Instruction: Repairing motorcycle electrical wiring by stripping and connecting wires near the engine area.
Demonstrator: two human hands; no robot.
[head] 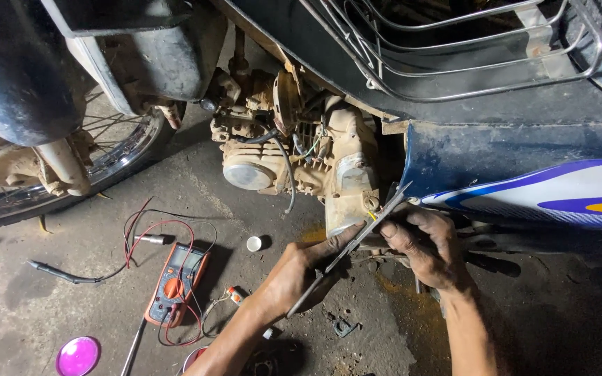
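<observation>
My left hand (pixel 299 271) grips a long thin metal tool (pixel 357 240), like tweezers or slim pliers, whose tip reaches up toward the lower edge of a dirty motorcycle engine (pixel 301 157). My right hand (pixel 430 244) sits just right of the tool, fingers curled around its upper part near a small yellow wire end (pixel 371 216). Both hands work under the blue side panel (pixel 524 174) of the motorcycle.
An orange multimeter (pixel 175 282) with red and black leads lies on the concrete floor at left. A small white cap (pixel 253 243), a purple round lid (pixel 77 356) and a black probe (pixel 64 273) lie nearby. The front wheel (pixel 50 174) stands at left, a wire rack (pixel 454 49) above.
</observation>
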